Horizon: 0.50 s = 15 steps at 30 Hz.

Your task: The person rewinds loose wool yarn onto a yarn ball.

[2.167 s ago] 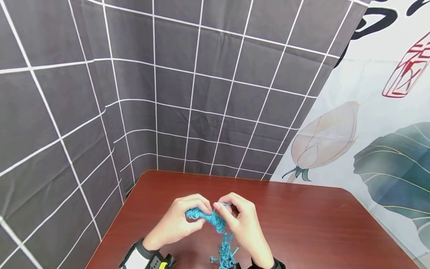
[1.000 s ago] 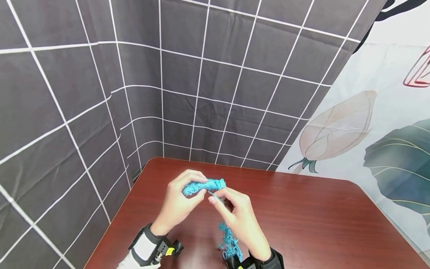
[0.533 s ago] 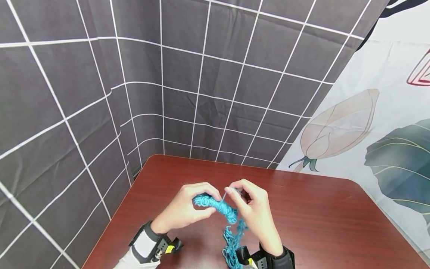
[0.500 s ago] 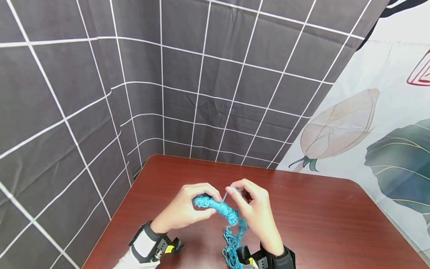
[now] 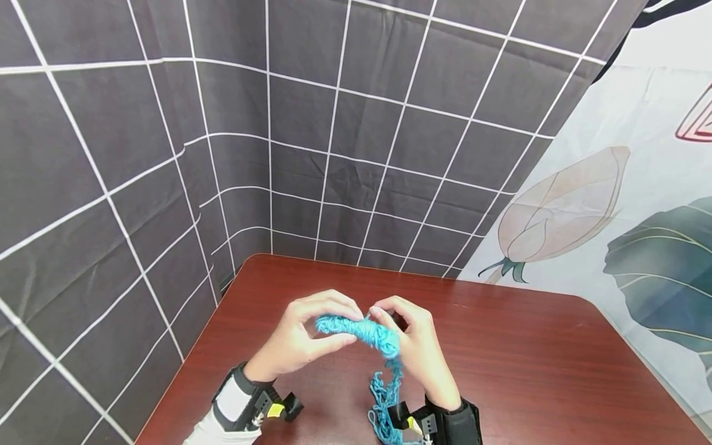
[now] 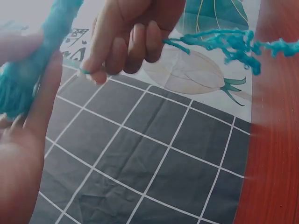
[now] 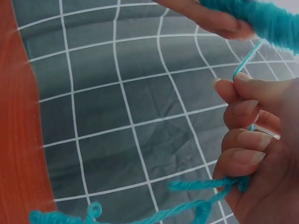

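A wound bundle of blue yarn is held raised between the thumb and fingers of my left hand. On the right, my right hand is close behind the bundle's far side. In the right wrist view, a thin yarn strand runs from the bundle to this hand's pinched thumb and forefinger. Its other fingers curl over the yarn, and a loose tangled length trails out below them. The left wrist view shows the bundle tall in my left hand's grip, partly blurred.
The reddish-brown table lies beneath both hands. A dark grey cloth with white grid lines hangs behind and to the left. At right hangs a white cloth printed with a flower bud and leaf. Both wrists wear black straps with small cameras.
Both hands have circled the bundle with the strand. In the last half second, the right hand has drawn closer behind the bundle, hiding most of the strand in the head view.
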Each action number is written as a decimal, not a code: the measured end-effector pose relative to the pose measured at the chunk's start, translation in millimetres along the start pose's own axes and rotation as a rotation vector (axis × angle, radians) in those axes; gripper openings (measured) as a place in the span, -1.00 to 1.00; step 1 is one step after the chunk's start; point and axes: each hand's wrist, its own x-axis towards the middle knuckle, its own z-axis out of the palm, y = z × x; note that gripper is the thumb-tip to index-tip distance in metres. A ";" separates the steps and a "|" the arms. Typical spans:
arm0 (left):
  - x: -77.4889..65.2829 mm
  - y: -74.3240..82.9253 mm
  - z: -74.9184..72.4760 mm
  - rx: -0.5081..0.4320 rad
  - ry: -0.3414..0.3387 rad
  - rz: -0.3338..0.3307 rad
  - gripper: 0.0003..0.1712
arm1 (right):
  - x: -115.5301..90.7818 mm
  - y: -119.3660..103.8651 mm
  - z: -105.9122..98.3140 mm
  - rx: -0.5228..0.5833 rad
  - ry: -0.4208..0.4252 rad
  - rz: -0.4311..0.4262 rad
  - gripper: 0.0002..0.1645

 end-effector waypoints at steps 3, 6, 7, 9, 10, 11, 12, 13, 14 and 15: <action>0.4 -1.4 0.3 0.032 0.105 -0.007 -0.62 | -0.4 -0.4 6.5 -0.019 -0.034 -0.006 -0.84; -0.4 -2.3 0.4 0.076 0.197 -0.047 -0.64 | -0.1 -3.8 13.6 -0.033 -0.072 -0.018 -0.83; -0.8 -2.7 0.3 0.100 0.223 -0.062 -0.65 | -0.1 -5.5 15.6 -0.032 -0.089 -0.016 -0.86; -1.4 -3.3 0.5 0.162 0.262 -0.093 -0.66 | 0.1 -9.5 18.8 -0.021 -0.119 -0.019 -0.88; -1.5 -3.4 0.6 0.200 0.277 -0.106 -0.67 | 0.4 -11.4 20.2 -0.018 -0.134 -0.022 -0.87; -1.7 -3.5 0.8 0.238 0.287 -0.119 -0.67 | 0.5 -13.1 20.9 -0.019 -0.147 -0.024 -0.86; -1.8 -3.8 0.9 0.277 0.295 -0.131 -0.68 | 0.4 -14.7 21.1 -0.021 -0.156 -0.025 -0.84; -1.8 -4.0 0.9 0.311 0.298 -0.139 -0.68 | 0.5 -16.3 21.0 -0.023 -0.164 -0.024 -0.83; -1.8 -3.9 1.0 0.337 0.297 -0.148 -0.68 | 0.4 -17.7 20.4 -0.024 -0.169 -0.026 -0.82; -1.8 -4.3 1.2 0.351 0.292 -0.155 -0.69 | 0.3 -19.1 19.3 -0.027 -0.168 -0.025 -0.82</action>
